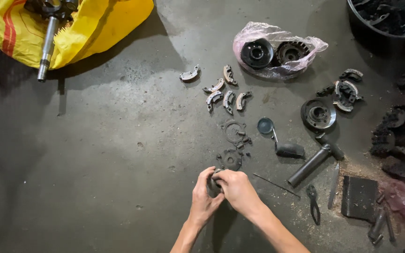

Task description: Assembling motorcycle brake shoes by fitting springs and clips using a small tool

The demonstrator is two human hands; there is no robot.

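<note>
Both my hands meet low in the middle of the head view, over a grey concrete floor [94, 154]. My left hand [204, 197] cups a small dark round metal part [213, 183] from the left. My right hand [236, 187] closes over the same part from the right and mostly hides it. Just beyond my fingers lies a dark disc-shaped plate [232, 159] with small loose bits and a thin ring [234, 131] around it.
Several curved clutch shoes [221, 91] lie farther out. A pink plastic bag [277, 49] holds two round drums. Right of my hands are a hammer [314, 161], pliers [312, 204], a thin rod [276, 185] and a dark block [359, 197]. A yellow sack [78, 28] with a shaft sits top left.
</note>
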